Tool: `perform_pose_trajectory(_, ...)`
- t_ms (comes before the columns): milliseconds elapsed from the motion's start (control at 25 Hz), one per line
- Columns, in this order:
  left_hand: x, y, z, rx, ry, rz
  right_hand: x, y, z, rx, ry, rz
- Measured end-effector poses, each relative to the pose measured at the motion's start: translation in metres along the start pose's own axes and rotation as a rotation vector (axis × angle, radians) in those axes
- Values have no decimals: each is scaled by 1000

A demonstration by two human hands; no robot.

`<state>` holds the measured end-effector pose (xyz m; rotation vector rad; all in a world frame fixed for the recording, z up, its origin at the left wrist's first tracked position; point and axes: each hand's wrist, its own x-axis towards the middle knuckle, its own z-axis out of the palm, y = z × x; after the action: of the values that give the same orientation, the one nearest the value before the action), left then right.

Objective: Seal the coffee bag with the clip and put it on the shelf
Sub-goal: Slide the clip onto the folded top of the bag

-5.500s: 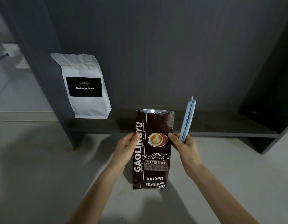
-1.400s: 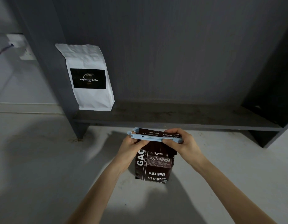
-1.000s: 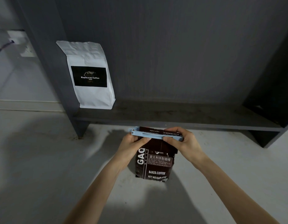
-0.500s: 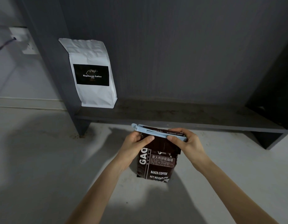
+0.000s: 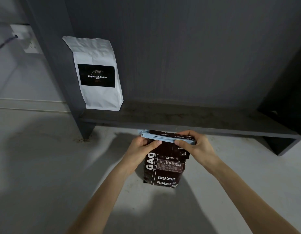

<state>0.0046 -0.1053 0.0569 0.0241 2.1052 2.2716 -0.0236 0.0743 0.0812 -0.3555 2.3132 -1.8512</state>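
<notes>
A dark brown coffee bag (image 5: pixel 165 168) stands upright on the pale floor, just in front of the low dark shelf (image 5: pixel 188 120). Its top is folded over, and a long light-blue clip (image 5: pixel 165 137) lies across the fold. My left hand (image 5: pixel 141 146) grips the bag's upper left side, thumb pressed under the clip's left end. My right hand (image 5: pixel 195 144) pinches the clip's right end together with the folded bag top.
A white coffee bag (image 5: pixel 97 73) with a black label stands at the shelf's left end, leaning on the dark side panel (image 5: pixel 58 65). A wall socket (image 5: pixel 26 38) with a cable is at far left. The shelf's right side panel (image 5: pixel 288 98) closes it in.
The fold of the bag's top with the clip across it was made over the last seconds. In the last second the hands, bag and clip have barely shifted; the view has tilted slightly.
</notes>
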Motion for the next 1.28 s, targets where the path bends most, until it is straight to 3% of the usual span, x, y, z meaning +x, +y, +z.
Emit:
perform_pose_trajectory(280,-3,1,-21,-168,-78,3,-4,3,2,32,41,7)
perform_pose_trajectory(480,-6,0,-29,-85,-7,35,-6,1,1,3,11,-16)
perform_pose_trajectory(960,-4,-6,-25,-43,-19,107,-7,2,0,-34,4,-43)
perform_pose_trajectory(1080,-4,-5,-26,-33,-34,129,-7,-2,-3,-160,-22,-86)
perform_pose_trajectory(1280,-4,-4,-27,-11,-46,159,1,-17,-5,-662,-149,-302)
